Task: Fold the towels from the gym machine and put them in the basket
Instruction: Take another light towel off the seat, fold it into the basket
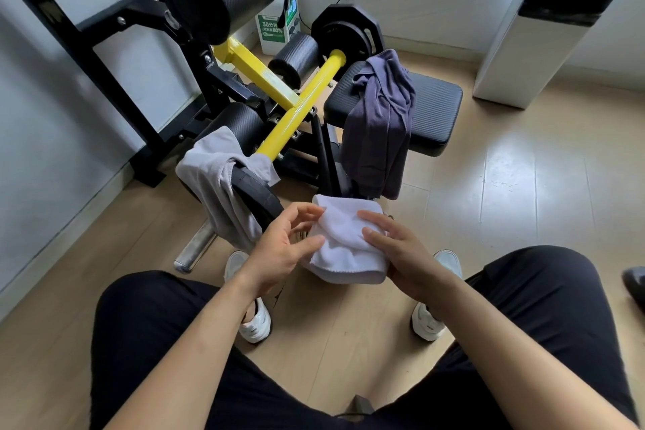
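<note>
A seated person is holding a small white towel (pixel 343 248) in the air between their knees, above a wooden floor (pixel 523 185), and is folding it. The towel is already doubled into a thick pad with a rounded flap on top. The right hand (pixel 405 258) is lying over the towel's right side, fingers (pixel 377 237) nearly straight and pressing down on the fold. Its thumb is hidden underneath, probably pinching the cloth to keep it from dropping. The left hand (pixel 279 251) is loosely spread, fingers gently curved, only its thumb and fingertips meeting the towel's left edge. It looks ready to tuck or smooth the flap rather than grip it. Two more towels are waiting on the gym machine (pixel 279 87) just ahead. A pale grey towel (pixel 213 181) is hanging over a black weight plate (pixel 256 195), and a dark towel (pixel 380 129) is draped across the seat pad (pixel 436 108). No basket is showing anywhere. The underside of the white towel and whatever the person is sitting on are also out of sight.
</note>
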Demonstrator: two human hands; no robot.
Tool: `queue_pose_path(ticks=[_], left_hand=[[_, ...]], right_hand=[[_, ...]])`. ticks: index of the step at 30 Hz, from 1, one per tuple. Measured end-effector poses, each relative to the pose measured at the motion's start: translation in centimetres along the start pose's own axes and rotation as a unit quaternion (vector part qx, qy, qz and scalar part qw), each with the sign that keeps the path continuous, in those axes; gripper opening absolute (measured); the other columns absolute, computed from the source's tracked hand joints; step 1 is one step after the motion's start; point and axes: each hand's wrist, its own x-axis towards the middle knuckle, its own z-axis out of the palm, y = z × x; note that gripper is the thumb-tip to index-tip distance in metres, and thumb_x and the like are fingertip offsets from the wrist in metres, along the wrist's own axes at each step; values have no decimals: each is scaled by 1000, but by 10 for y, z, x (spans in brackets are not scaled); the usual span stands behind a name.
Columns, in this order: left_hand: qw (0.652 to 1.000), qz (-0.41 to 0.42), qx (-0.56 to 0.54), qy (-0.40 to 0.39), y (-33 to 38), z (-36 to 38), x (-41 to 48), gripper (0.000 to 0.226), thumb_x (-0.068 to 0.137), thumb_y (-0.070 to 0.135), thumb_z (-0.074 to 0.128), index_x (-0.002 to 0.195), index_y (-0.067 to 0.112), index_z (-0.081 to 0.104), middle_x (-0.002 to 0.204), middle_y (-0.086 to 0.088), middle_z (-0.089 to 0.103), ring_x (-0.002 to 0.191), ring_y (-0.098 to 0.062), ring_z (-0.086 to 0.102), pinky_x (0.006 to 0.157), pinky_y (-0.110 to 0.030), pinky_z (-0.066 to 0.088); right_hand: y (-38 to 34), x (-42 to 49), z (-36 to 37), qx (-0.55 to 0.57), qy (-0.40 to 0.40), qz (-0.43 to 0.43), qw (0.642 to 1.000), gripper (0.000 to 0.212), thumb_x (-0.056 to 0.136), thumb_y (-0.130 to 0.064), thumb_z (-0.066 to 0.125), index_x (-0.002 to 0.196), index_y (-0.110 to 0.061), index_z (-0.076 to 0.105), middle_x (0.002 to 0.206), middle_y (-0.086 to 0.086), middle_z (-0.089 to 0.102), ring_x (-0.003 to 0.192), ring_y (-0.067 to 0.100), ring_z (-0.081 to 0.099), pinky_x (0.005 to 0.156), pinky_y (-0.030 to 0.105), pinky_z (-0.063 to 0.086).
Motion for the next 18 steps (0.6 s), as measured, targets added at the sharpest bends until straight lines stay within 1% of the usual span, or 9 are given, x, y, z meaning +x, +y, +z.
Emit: queue_pose_path(ticks=[1,3,5,7,9,11,13,15,18], left_hand=[[999,5,36,7,-1,1,0,35,90,12,72,118,29,62,120,6,67,119,-7,61,99,-26,50],[998,10,51,29,1,4,0,29,93,6,69,112,26,62,104,6,67,102,-8,63,87,-23,53],[999,-9,-17,26,3,5,0,23,94,5,66,107,23,62,91,6,65,87,-10,61,74,-22,52],[993,-38,-108,19,8,5,0,18,91,9,66,101,24,64,85,7,63,80,-11,57,65,-24,47],[984,-57,-167,17,9,3,1,17,85,13,64,95,26,65,81,8,59,76,-10,54,62,-29,40],[973,-67,-219,6,10,1,1,16,83,13,62,93,25,65,78,5,54,74,-10,50,62,-31,35],[965,-70,-253,-2,9,0,2,13,84,13,61,91,24,65,81,0,53,78,-13,49,63,-32,34],[965,-63,-254,5,8,1,2,13,85,15,61,96,20,65,93,-3,61,86,-16,57,67,-29,43],[972,-50,-227,15,7,6,1,39,83,14,60,123,16,61,119,-8,68,106,-21,64,85,-33,51]], right_hand=[[-1,-1,0,5,-1,2,1000,37,98,-20,63,135,-26,61,130,4,66,116,28,68,93,40,58],[0,-1,2,8,3,2,1000,37,98,-20,63,135,-26,61,130,3,65,115,27,68,92,39,59],[1,-1,4,-1,12,-2,1000,37,98,-22,63,135,-27,61,132,1,63,114,25,68,88,37,60],[1,-1,5,-11,23,-6,1000,37,98,-24,64,135,-28,61,132,0,60,112,23,67,81,33,60],[2,-1,5,-15,25,-6,1000,39,97,-26,65,135,-29,60,133,0,59,112,24,68,78,32,60],[2,0,5,-14,27,-10,999,40,97,-28,65,136,-30,59,134,1,59,112,24,68,76,33,59],[2,0,6,-12,33,-11,999,40,97,-28,65,137,-30,58,134,0,58,110,24,69,74,32,59],[2,-1,7,2,31,-6,999,38,98,-27,63,136,-29,59,132,-1,60,105,21,71,73,33,59],[0,-2,6,14,10,0,1000,34,101,-25,58,134,-28,61,132,1,61,106,21,70,74,34,59]])
